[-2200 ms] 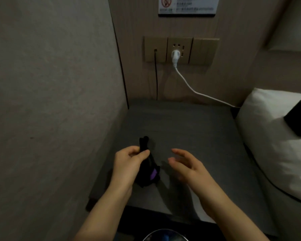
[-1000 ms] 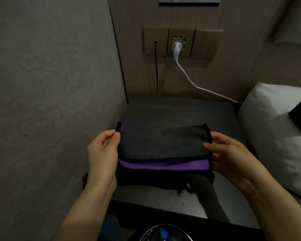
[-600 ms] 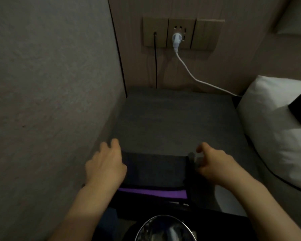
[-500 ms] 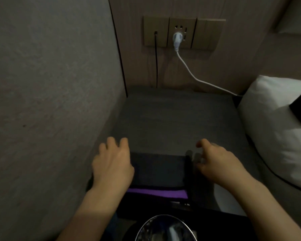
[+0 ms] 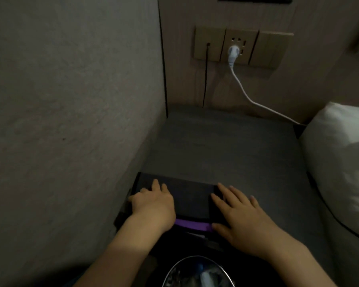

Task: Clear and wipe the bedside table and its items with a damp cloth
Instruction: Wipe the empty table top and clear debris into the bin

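A dark cloth [image 5: 192, 198] with a purple stripe lies folded flat at the front edge of the grey bedside table [image 5: 226, 150]. My left hand [image 5: 153, 206] presses flat on the cloth's left part, fingers straight. My right hand [image 5: 238, 214] presses flat on its right part, fingers spread. The cloth's near edge hangs slightly over the table front.
A wall runs close along the table's left side. Behind, a socket panel [image 5: 243, 47] holds a white plug with a cable [image 5: 257, 103] running right, and a thin black cable [image 5: 205, 79] drops down. A white pillow [image 5: 338, 162] borders the right. A round metal bin [image 5: 197, 273] stands below.
The cloth, held unfolded in the air by both hands, was laid on the table's front edge. Both hands have gone from curled at its ends to lying flat on it.
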